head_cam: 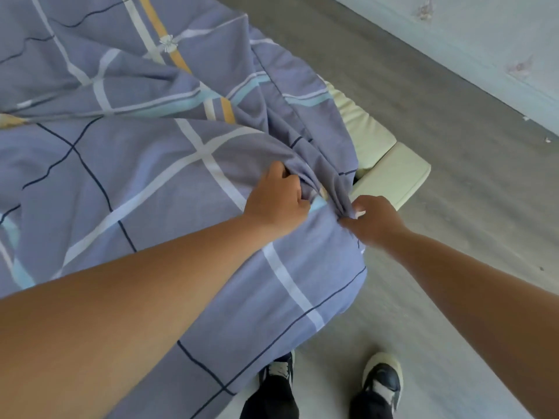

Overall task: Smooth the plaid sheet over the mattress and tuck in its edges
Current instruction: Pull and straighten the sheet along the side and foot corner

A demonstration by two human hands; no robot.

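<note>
The plaid sheet [145, 164], lavender-blue with white, navy, teal and orange lines, lies rumpled over the mattress and fills the left of the head view. At the bed's near right corner the cloth is bunched into folds. My left hand [276, 202] is closed on a fold of it on top of the corner. My right hand [373, 220] pinches the gathered edge just to the right, at the corner's side. Below my hands the sheet hangs smooth over the mattress's side.
A cream padded bed frame [390, 173] sticks out from under the sheet at the corner. Grey floor [423, 95] runs to the right up to a pale wall [499, 46]. My two shoes [382, 379] stand on the floor beside the bed.
</note>
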